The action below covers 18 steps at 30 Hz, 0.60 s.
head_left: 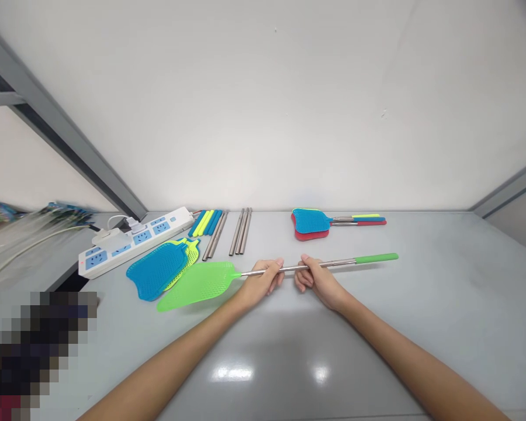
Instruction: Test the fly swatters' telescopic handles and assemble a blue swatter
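Note:
A green fly swatter (208,283) with an extended metal rod lies across both my hands, just above the table. My left hand (265,278) is closed on the rod near the swatter's flat head. My right hand (316,279) grips the rod further right, between its middle and the green handle at the right end. Left of my hands, a blue swatter head (158,272) lies partly over a yellow one (190,263). Behind them are several metal rods (241,233) and a row of blue and yellow handle sleeves (207,223).
A white power strip (135,242) with plugs stands at the left. Blue, red and yellow fly swatters (313,222) lie stacked at the back by the wall. Clear plastic packaging (48,228) is at the far left, above a pixelated area. The grey table (442,304) extends right.

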Available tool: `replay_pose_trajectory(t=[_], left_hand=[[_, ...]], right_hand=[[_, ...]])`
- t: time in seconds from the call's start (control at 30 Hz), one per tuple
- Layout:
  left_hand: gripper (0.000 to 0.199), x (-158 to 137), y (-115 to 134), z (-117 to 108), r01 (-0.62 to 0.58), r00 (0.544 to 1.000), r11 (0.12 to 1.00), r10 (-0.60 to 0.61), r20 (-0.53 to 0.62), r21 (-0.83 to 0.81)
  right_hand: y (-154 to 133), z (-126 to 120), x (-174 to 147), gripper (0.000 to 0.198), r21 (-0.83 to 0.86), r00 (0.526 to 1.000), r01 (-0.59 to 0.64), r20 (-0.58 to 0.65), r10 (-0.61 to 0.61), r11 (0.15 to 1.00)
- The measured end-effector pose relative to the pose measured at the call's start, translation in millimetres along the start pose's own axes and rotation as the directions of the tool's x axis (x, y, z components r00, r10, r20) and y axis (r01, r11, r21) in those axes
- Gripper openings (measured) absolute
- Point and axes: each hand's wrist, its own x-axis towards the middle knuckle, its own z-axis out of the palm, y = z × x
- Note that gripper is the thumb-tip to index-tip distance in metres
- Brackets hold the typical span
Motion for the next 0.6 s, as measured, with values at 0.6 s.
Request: replay_pose_trajectory(t=[0.6], left_hand=[[0.047, -6, 5, 2, -0.059, 0.991, 0.996, 0.050, 0.123, 0.071]], right_hand=[[-5, -11, 7, 0.044, 0.424, 0.953, 0.174, -0.299, -0.044, 0.889]])
